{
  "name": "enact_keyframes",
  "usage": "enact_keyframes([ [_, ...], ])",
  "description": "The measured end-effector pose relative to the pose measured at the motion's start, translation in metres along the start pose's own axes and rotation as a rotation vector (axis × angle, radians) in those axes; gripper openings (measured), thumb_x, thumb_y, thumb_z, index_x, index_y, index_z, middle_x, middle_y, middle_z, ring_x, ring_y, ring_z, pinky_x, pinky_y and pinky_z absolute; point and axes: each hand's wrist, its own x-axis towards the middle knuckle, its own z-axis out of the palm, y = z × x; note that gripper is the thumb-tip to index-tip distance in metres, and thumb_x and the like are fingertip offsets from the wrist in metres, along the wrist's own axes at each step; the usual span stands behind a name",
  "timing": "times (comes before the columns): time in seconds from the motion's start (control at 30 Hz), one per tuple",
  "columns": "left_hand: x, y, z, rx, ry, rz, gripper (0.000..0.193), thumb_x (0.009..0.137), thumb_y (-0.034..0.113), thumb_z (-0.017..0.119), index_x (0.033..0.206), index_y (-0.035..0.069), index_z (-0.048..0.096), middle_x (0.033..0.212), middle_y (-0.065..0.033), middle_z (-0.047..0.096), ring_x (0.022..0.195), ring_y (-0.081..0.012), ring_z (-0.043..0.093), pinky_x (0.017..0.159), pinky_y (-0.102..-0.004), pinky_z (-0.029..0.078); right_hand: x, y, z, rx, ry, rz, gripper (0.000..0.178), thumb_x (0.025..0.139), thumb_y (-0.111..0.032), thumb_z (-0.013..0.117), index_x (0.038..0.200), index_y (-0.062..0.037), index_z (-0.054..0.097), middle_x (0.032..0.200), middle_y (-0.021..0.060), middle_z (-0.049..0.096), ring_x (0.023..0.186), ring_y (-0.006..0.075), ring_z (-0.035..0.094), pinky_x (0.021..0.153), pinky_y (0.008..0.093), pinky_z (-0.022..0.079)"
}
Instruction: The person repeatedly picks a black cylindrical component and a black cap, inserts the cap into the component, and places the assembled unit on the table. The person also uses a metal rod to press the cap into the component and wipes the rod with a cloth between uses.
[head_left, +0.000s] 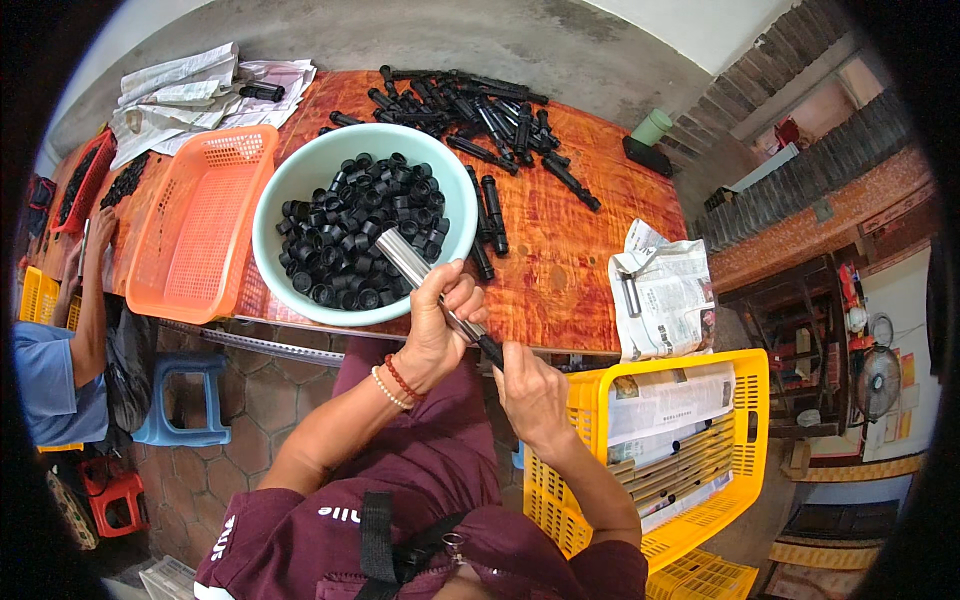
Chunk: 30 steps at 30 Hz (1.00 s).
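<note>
My left hand [432, 335] is wrapped round a shiny metal tube [402, 256], which slants from over the bowl's near rim down toward my right. At the tube's lower end is a black end piece [490, 349]. My right hand [532, 392] pinches that piece, its fingertips partly hiding it. Just beyond my left hand stands a pale green bowl [268, 255] holding many small black caps [350, 215]. To the right of my hands, a yellow crate [752, 400] lined with newspaper holds several long metal tubes [680, 462], some with black ends.
An orange basket [195, 225] sits left of the bowl. Black tubular parts [490, 110] are heaped at the table's back. Folded newspaper [675, 310] with a short metal piece lies at the right edge. Another person [65, 370] works at far left near a blue stool [187, 395].
</note>
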Motion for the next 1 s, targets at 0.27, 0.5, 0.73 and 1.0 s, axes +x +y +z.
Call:
enact_keyframes([
  [0.27, 0.012, 0.039, 0.002, -0.144, -0.022, 0.135, 0.034, 0.09, 0.019, 0.053, 0.061, 0.017, 0.035, 0.05, 0.0075, 0.026, 0.045, -0.0054, 0.028, 0.045, -0.021, 0.031, 0.016, 0.005, -0.036, 0.362, 0.18, -0.05, 0.057, 0.086, -0.042, 0.059, 0.121, 0.0013, 0.046, 0.099, 0.0198, 0.056, 0.092, 0.0358, 0.056, 0.081, 0.0444, 0.045],
  [0.5, -0.011, 0.018, 0.03, -0.187, -0.116, 0.023, 0.035, 0.092, 0.019, 0.05, 0.06, 0.016, 0.035, 0.051, 0.0072, 0.028, 0.045, -0.0058, 0.027, 0.045, -0.0218, 0.029, 0.035, -0.003, -0.036, 0.548, 0.519, -0.179, 0.06, 0.091, -0.053, 0.044, 0.116, 0.0004, 0.056, 0.107, 0.0172, 0.055, 0.108, 0.0377, 0.048, 0.096, 0.0483, 0.035],
  [0.73, -0.002, 0.044, 0.031, -0.148, -0.098, 0.092, 0.036, 0.092, 0.017, 0.049, 0.06, 0.015, 0.034, 0.051, 0.0068, 0.028, 0.045, -0.0049, 0.027, 0.044, -0.02, 0.03, 0.035, -0.002, -0.046, 0.516, 0.587, -0.221, 0.065, 0.092, -0.057, 0.037, 0.117, -0.0004, 0.056, 0.107, 0.016, 0.055, 0.11, 0.0374, 0.046, 0.098, 0.0483, 0.032],
  [1.0, -0.011, 0.02, 0.034, -0.14, -0.148, 0.052, 0.034, 0.091, 0.021, 0.052, 0.062, 0.017, 0.035, 0.051, 0.0076, 0.028, 0.046, -0.0059, 0.028, 0.046, -0.0217, 0.029, 0.044, -0.005, -0.036, 0.58, 0.538, -0.132, 0.062, 0.093, -0.054, 0.036, 0.117, 0.0001, 0.056, 0.107, 0.017, 0.053, 0.111, 0.0374, 0.045, 0.099, 0.0487, 0.032],
])
